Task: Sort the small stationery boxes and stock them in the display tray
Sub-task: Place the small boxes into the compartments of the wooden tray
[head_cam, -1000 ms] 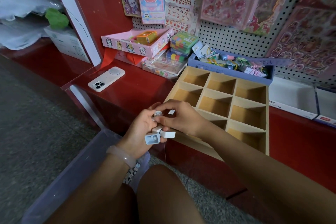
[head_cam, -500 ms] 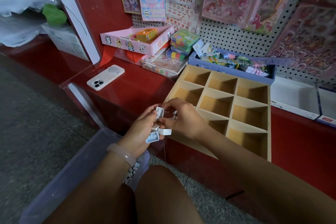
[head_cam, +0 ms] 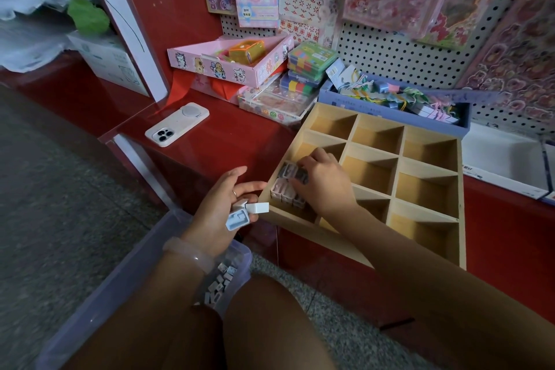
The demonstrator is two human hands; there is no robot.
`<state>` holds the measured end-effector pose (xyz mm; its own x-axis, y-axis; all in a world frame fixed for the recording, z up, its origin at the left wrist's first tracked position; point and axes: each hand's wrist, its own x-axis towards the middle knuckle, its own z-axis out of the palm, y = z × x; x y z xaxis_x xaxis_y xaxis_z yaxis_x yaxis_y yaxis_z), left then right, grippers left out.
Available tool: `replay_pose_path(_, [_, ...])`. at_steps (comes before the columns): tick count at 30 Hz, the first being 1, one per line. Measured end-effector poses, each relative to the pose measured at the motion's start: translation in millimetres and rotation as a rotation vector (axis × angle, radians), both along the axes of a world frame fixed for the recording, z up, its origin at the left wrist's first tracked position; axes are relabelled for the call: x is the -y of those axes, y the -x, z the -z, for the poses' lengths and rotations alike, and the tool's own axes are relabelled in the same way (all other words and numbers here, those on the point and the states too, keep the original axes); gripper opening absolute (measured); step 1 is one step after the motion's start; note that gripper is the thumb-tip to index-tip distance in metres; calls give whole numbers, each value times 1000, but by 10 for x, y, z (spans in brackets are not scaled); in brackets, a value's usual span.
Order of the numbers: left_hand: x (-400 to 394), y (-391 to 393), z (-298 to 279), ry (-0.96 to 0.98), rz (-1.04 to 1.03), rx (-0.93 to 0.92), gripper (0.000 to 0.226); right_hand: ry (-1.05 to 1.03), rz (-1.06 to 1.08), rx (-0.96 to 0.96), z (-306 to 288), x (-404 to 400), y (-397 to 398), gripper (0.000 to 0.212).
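Wooden tray (head_cam: 426, 165), twelve compartments, on red shelf (head_cam: 216, 144); small boxes (head_cam: 285, 191) stand in rows in its near-left compartment. Right hand (head_cam: 322, 180) reaches into that compartment, fingers curled on a dark box (head_cam: 295, 173). Left hand (head_cam: 223, 210), just beside the tray, grips two white boxes (head_cam: 246, 213); more lie in the plastic bin (head_cam: 168, 252) below.
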<state>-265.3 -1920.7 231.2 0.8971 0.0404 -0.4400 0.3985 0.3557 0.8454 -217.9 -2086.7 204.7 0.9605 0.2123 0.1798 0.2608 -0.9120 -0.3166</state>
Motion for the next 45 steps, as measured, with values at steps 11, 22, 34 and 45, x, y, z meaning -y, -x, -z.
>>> replay_pose_path(11, [-87, 29, 43, 35, 43, 47, 28, 50, -22, -37, -25, -84, -61, 41])
replay_pose_path(22, [84, -45, 0, 203, -146, 62, 19, -833, -172, -616, -285, -194, 368, 28])
replay_pose_path(34, [116, -90, 36, 605, -241, -220, 15, -996, 21, -465, -213, -115, 322, 23])
replay_pose_path(45, [136, -48, -68, 571, -144, -289, 20, -1118, -194, -381, -143, 4, 260, 30])
